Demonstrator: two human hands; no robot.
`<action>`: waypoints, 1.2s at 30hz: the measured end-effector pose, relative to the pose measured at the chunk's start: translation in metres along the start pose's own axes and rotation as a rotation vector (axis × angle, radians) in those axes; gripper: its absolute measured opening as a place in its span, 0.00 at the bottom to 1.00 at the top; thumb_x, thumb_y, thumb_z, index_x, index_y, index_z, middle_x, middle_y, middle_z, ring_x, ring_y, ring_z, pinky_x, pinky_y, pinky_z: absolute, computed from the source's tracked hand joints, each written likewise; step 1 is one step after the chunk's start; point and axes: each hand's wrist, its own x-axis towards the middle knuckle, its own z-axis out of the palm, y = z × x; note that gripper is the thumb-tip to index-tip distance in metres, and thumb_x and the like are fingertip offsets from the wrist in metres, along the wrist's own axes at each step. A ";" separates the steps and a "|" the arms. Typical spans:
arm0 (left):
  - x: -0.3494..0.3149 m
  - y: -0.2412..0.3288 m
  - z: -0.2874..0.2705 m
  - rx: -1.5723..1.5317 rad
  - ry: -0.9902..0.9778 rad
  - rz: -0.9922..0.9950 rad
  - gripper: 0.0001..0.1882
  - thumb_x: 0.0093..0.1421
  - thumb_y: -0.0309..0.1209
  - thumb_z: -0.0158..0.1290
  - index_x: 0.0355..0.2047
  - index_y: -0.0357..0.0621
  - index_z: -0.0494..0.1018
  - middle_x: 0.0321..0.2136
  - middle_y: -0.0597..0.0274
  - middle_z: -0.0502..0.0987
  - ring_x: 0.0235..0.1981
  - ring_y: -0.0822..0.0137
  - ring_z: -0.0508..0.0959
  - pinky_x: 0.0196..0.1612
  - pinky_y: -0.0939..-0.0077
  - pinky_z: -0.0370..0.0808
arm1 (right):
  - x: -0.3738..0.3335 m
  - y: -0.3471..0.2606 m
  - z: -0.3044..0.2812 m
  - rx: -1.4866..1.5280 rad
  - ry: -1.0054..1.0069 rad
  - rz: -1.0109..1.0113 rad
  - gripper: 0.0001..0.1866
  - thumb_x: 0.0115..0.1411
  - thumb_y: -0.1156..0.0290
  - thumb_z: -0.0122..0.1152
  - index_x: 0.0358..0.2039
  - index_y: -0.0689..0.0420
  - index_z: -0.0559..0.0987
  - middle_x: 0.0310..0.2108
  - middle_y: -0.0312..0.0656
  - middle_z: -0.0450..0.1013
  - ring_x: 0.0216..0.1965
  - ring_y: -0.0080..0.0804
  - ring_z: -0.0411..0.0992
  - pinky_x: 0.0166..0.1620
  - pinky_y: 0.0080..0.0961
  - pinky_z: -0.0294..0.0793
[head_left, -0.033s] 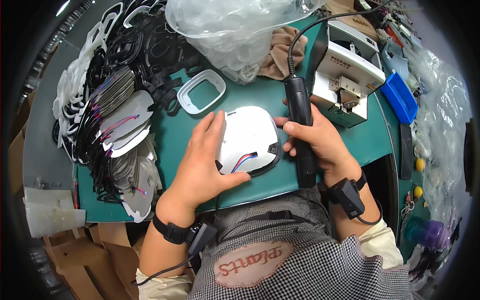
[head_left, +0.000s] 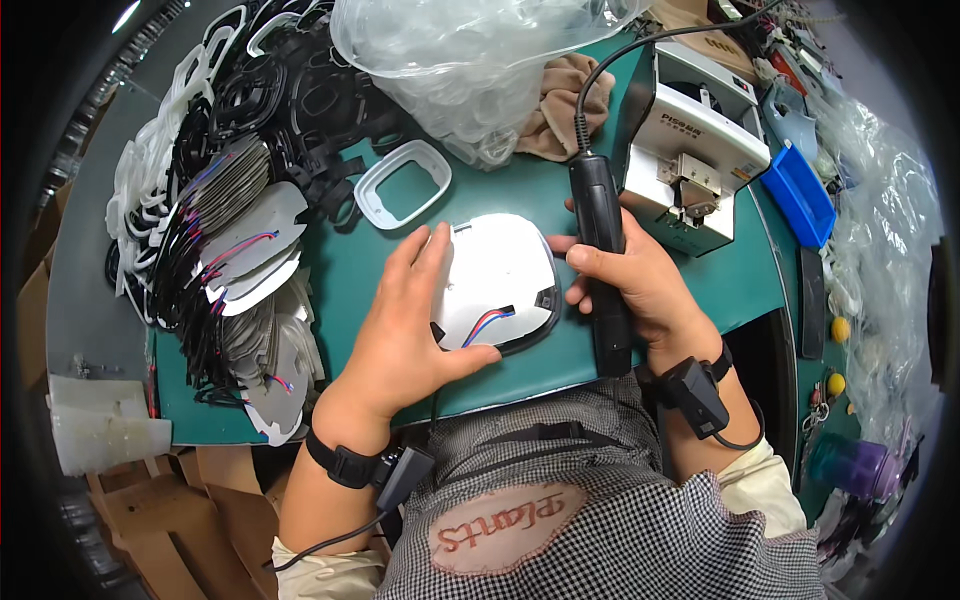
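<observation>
A white rounded panel (head_left: 497, 275) with a black rim and red and blue wires lies on the green table (head_left: 730, 290) in front of me. My left hand (head_left: 405, 325) rests flat on its left side, thumb along the near edge, pressing it down. My right hand (head_left: 640, 285) grips a black corded electric screwdriver (head_left: 600, 235), held lengthwise just right of the panel, its tip hidden below my hand.
A stack of similar panels (head_left: 245, 250) and black and white frames (head_left: 290, 110) fills the left. A single white frame (head_left: 403, 183) lies behind the panel. A clear plastic bag (head_left: 470, 50), brown cloth (head_left: 560, 105), white machine (head_left: 690, 140) and blue tray (head_left: 800, 195) stand behind.
</observation>
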 end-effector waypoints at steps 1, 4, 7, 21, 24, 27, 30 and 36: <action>-0.001 0.001 0.001 -0.011 0.012 0.000 0.63 0.35 0.41 0.74 0.69 0.40 0.52 0.65 0.43 0.55 0.65 0.45 0.59 0.66 0.57 0.61 | 0.000 0.001 -0.001 0.001 -0.003 0.000 0.39 0.54 0.70 0.71 0.61 0.63 0.59 0.47 0.49 0.73 0.25 0.25 0.75 0.26 0.18 0.76; -0.006 0.000 0.002 0.012 0.092 0.096 0.62 0.35 0.42 0.74 0.68 0.40 0.54 0.65 0.44 0.55 0.64 0.45 0.61 0.63 0.57 0.65 | -0.003 0.000 -0.001 0.019 -0.014 -0.027 0.39 0.54 0.71 0.70 0.61 0.62 0.59 0.49 0.52 0.73 0.25 0.24 0.75 0.26 0.18 0.75; -0.010 0.000 0.001 0.046 0.157 0.180 0.61 0.34 0.40 0.75 0.68 0.43 0.55 0.64 0.41 0.54 0.62 0.41 0.63 0.61 0.55 0.68 | -0.008 -0.006 0.002 0.043 -0.044 -0.081 0.39 0.53 0.72 0.70 0.62 0.59 0.59 0.51 0.54 0.73 0.24 0.23 0.74 0.27 0.18 0.75; -0.030 0.010 -0.011 0.009 0.356 0.420 0.61 0.34 0.44 0.74 0.67 0.43 0.55 0.64 0.43 0.58 0.60 0.44 0.68 0.57 0.55 0.71 | -0.019 -0.001 0.014 -0.091 -0.043 -0.134 0.41 0.49 0.73 0.74 0.62 0.57 0.64 0.34 0.37 0.69 0.25 0.22 0.71 0.29 0.20 0.74; -0.034 0.013 -0.014 0.003 0.366 0.442 0.61 0.33 0.45 0.74 0.67 0.44 0.55 0.64 0.44 0.58 0.59 0.46 0.68 0.56 0.56 0.73 | -0.022 -0.001 0.016 -0.096 -0.041 -0.148 0.41 0.49 0.74 0.74 0.62 0.58 0.63 0.34 0.37 0.69 0.25 0.22 0.71 0.30 0.20 0.74; -0.035 0.015 -0.017 -0.001 0.362 0.430 0.61 0.33 0.47 0.73 0.67 0.44 0.56 0.64 0.45 0.59 0.59 0.46 0.69 0.56 0.56 0.73 | -0.022 0.001 0.015 -0.089 -0.052 -0.158 0.41 0.49 0.74 0.73 0.62 0.57 0.63 0.34 0.37 0.69 0.25 0.22 0.71 0.30 0.20 0.74; -0.036 0.018 -0.019 -0.003 0.350 0.409 0.61 0.34 0.48 0.72 0.67 0.43 0.56 0.64 0.45 0.59 0.59 0.46 0.69 0.57 0.56 0.72 | -0.022 0.002 0.015 -0.107 -0.029 -0.175 0.41 0.49 0.73 0.74 0.62 0.57 0.64 0.34 0.36 0.69 0.26 0.22 0.71 0.30 0.20 0.75; -0.039 0.019 -0.021 0.006 0.346 0.393 0.61 0.35 0.50 0.71 0.67 0.41 0.55 0.64 0.46 0.59 0.59 0.46 0.69 0.58 0.57 0.71 | -0.025 0.001 0.016 -0.086 -0.018 -0.174 0.41 0.48 0.71 0.75 0.61 0.57 0.64 0.34 0.36 0.68 0.26 0.23 0.71 0.30 0.20 0.75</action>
